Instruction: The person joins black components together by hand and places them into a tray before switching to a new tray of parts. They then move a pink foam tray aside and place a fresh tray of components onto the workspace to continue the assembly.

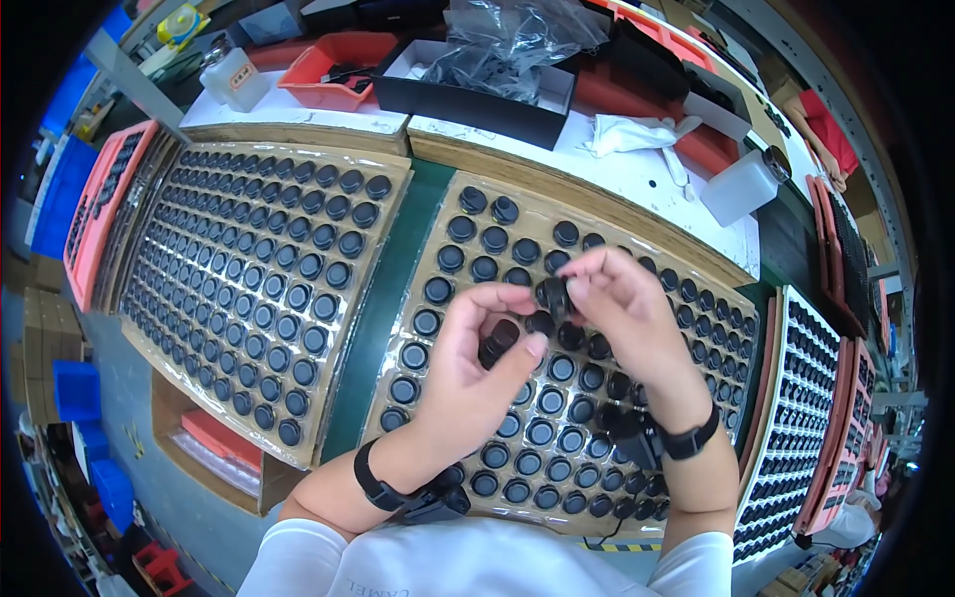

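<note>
Above a tray (423, 269) of small black round parts, my two hands nearly meet. My right hand (627, 308) is closed, its thumb and fingertips pinching a black round part (553, 295). Beside it, the fingertips of my left hand (473, 363) come up close to that part; whether they touch it I cannot tell. A dark short cylindrical part (499, 338) lies within the curl of my left hand, between thumb and fingers. Rows of similar black parts fill the tray under both hands, and some are hidden by my hands and forearms.
A second tray (398, 214) of black parts lies to the left, and more stacked trays (796, 418) stand at the right. Along the back are a black box (468, 109) with plastic bags, an orange bin (333, 75), two bottles (746, 186) and white gloves (637, 134).
</note>
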Demonstrator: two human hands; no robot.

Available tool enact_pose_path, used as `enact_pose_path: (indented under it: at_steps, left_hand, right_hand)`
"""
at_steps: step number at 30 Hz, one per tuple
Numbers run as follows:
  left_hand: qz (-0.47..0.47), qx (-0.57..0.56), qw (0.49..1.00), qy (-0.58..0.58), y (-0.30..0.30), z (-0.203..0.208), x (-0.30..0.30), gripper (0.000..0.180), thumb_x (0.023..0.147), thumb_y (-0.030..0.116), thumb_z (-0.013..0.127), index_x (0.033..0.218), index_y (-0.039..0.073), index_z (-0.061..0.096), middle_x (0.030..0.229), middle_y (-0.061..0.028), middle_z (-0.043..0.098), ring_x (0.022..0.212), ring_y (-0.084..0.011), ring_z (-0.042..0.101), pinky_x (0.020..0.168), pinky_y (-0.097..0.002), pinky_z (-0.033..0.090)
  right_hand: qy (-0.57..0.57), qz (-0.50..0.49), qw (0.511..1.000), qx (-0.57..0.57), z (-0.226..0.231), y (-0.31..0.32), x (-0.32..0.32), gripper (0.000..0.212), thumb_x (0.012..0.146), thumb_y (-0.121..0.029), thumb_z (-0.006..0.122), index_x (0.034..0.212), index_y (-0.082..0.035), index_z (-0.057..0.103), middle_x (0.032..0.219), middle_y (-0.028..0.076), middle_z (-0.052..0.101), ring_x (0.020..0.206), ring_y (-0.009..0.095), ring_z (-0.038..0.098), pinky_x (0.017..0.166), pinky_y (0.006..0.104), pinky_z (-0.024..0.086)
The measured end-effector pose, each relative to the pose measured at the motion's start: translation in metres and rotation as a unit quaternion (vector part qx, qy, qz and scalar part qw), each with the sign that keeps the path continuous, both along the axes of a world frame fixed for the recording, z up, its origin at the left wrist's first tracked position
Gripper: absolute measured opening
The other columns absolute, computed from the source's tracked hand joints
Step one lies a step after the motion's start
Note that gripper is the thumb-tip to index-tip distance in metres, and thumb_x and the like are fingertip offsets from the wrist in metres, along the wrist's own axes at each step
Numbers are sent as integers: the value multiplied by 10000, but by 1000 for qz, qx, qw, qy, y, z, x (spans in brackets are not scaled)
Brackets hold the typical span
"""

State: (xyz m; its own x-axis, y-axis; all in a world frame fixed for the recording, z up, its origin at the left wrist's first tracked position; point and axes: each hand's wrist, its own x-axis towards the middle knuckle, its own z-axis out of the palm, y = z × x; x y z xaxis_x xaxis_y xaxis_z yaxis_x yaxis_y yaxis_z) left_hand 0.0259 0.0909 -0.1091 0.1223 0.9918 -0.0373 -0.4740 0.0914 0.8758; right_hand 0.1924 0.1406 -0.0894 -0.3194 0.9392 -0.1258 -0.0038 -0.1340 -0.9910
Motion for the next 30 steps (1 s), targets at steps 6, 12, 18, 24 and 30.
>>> enact_pose_path:
  at_steps: [6,12,18,24,30]
  left_hand:
    - [45,335,877,341,6,-5,4,362,789,33,671,1124,2,535,1044,-113,590,911,-166,558,810,-290,449]
    - [-27,212,965,150,7,-3,6,318,796,28,674,1096,5,573,1097,-118,594,1000,-193,573,855,-303,460]
    - [-41,184,979,73,5,-5,13,346,803,80,686,1113,-12,563,1100,-132,605,1005,-196,577,888,-309,445]
    - [-7,233,964,128,6,-1,15,375,778,79,712,1112,-9,565,1068,-137,606,959,-190,581,821,-302,472]
    - [47,321,896,304,1,5,18,367,733,72,749,1054,-11,592,1007,-152,607,877,-207,591,725,-302,491]
  right_hand:
    - [33,-2,999,32,-3,-37,7,163,908,-114,540,1031,-6,538,918,28,576,791,71,534,715,209,434]
    - [202,0,979,-15,-1,-35,25,281,928,-197,522,1105,22,520,941,72,595,817,104,563,732,233,448]
    - [300,41,949,-87,4,-35,33,347,928,-249,519,1118,41,515,879,78,584,804,122,561,736,252,446]
    - [272,1,962,0,-1,-39,36,217,928,-121,513,1101,9,532,1044,67,569,818,94,533,763,249,446]
    - [-31,-8,956,291,-4,-41,31,275,892,-163,568,1102,0,497,948,46,516,748,92,469,696,235,401]
